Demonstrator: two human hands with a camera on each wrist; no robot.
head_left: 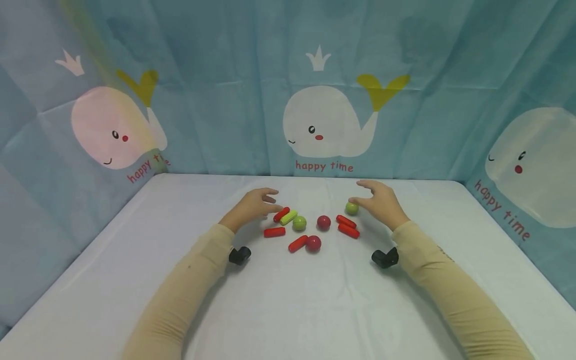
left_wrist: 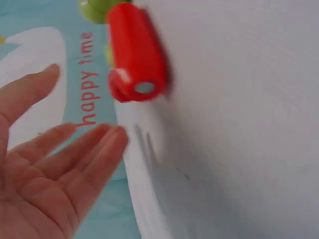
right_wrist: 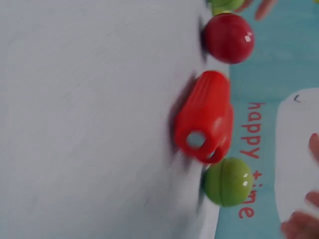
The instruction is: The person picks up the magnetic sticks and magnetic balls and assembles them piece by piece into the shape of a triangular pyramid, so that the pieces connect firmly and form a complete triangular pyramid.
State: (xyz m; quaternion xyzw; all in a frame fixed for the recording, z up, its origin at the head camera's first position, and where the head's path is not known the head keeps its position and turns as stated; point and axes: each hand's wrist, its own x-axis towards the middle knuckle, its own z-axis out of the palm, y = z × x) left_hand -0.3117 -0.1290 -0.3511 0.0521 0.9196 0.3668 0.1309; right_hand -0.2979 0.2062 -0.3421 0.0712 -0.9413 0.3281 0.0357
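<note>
A wrinkled tan left sleeve and matching right sleeve end at the wrists, leaving the left hand and right hand bare. Small, rounded black devices sit at both wrists. Dark marking dots the right sleeve.

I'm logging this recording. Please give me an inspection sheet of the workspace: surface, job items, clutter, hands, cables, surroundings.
Surface: white tabletop, faintly creased.
Job items: five red sticks, one yellow-green stick, two green balls and two red balls, loosely grouped on the tabletop.
Clutter: nothing seen.
Hands: left hand beside the sticks at the group's left, fingers extended, holding nothing; right hand near the farther green ball, fingers apart, holding nothing. A black device shows at each wrist.
Cables: nothing seen.
Surroundings: blue-green backdrop printed with whales and "happy time".
</note>
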